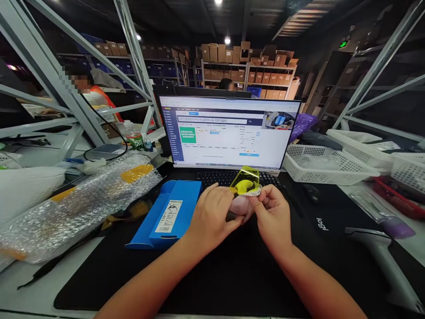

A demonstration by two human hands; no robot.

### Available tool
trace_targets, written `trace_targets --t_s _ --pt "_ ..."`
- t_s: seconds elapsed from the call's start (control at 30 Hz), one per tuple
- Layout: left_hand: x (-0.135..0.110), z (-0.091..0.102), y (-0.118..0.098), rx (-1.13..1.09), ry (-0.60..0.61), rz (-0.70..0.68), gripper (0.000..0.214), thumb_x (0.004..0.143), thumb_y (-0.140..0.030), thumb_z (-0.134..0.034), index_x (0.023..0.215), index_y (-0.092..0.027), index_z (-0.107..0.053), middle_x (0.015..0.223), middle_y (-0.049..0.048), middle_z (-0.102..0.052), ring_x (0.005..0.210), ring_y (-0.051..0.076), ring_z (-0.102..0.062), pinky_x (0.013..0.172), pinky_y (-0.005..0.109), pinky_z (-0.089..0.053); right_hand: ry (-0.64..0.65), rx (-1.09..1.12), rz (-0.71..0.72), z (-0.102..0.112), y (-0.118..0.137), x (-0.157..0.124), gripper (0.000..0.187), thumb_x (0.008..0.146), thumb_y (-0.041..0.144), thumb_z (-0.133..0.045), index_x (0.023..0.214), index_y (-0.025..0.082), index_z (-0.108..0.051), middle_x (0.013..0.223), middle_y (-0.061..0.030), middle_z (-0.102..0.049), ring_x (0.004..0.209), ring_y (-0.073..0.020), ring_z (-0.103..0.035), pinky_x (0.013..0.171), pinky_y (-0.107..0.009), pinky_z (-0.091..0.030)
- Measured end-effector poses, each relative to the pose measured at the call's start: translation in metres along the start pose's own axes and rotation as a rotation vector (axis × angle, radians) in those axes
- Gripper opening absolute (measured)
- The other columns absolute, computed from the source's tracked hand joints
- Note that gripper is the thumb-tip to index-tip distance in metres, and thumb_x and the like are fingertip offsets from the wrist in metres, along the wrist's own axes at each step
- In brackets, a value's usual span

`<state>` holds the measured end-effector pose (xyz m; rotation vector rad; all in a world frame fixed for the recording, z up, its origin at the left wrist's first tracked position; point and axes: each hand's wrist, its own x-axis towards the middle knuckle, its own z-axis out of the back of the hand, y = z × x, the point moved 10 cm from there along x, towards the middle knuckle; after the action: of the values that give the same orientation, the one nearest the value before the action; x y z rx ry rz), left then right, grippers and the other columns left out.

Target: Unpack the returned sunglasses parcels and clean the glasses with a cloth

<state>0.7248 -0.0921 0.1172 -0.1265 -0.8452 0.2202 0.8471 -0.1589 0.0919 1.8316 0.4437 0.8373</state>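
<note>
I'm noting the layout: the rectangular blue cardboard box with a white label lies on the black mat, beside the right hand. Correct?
No: the rectangular blue cardboard box with a white label lies on the black mat, but beside the left hand, as the head view shows.

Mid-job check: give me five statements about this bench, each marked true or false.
1. The left hand and right hand both hold the small packet. True.
2. The blue box is right of both hands. False: it lies to their left.
3. The monitor is switched off. False: its screen is lit.
4. The bubble wrap lies left of the blue box. True.
5. White baskets stand right of the monitor. True.
</note>
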Motion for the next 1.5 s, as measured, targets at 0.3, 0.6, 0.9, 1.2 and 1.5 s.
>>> trace_targets --t_s 0.3,0.6,0.9,1.2,1.5 --pt "-0.011 -0.005 -0.014 0.254 -0.1 -0.029 0.03 0.082 -0.015 -0.061 0.111 -0.01 -0.058 0.113 0.0182 -0.066 0.109 0.031 -0.062 0.109 0.053 -0.048 0.051 -0.032 0.061 -0.004 0.003 -0.003 0.028 0.093 0.033 -0.063 0.078 0.024 -0.041 0.06 0.0082 -0.045 0.048 -0.0086 -0.046 0.046 -0.02 -0.039" --pt "-0.004 -0.002 -0.013 -0.031 -0.019 -0.126 0.024 0.083 -0.011 -0.064 0.106 -0.018 -0.062 0.122 0.012 -0.064 0.116 0.026 -0.061 0.112 0.05 -0.048 -0.084 -0.015 0.031 0.03 0.009 0.018 0.05 0.078 0.032 -0.081 0.06 0.021 -0.035 0.056 0.0082 -0.033 0.054 -0.0072 -0.027 0.049 -0.021 -0.025" --pt "-0.003 0.013 -0.006 0.008 -0.12 -0.098 0.009 0.086 -0.017 -0.066 0.079 -0.016 -0.061 0.089 0.0111 -0.069 0.091 0.026 -0.066 0.087 0.045 -0.059 -0.053 -0.073 0.061 -0.002 -0.011 -0.007 0.04 0.08 0.027 -0.077 0.065 0.022 -0.04 0.061 0.0064 -0.042 0.057 -0.0096 -0.039 0.053 -0.022 -0.034" --pt "-0.004 0.016 -0.021 -0.057 -0.181 -0.206 0.009 0.089 -0.017 -0.066 0.082 -0.016 -0.061 0.09 0.0089 -0.072 0.096 0.023 -0.069 0.105 0.047 -0.052 -0.106 0.068 -0.012 0.007 -0.01 -0.003 0.057 0.071 0.031 -0.085 0.055 0.021 -0.032 0.051 0.0075 -0.038 0.05 -0.0068 -0.031 0.048 -0.021 -0.029" --pt "-0.005 0.013 -0.027 0.051 -0.158 -0.23 0.005 0.089 -0.011 -0.061 0.092 -0.012 -0.066 0.095 0.0121 -0.075 0.097 0.025 -0.071 0.097 0.042 -0.058 -0.252 0.153 -0.011 0.014 -0.023 -0.006 0.058 0.081 0.04 -0.078 0.059 0.021 -0.028 0.055 0.008 -0.032 0.053 -0.008 -0.028 0.05 -0.021 -0.03"
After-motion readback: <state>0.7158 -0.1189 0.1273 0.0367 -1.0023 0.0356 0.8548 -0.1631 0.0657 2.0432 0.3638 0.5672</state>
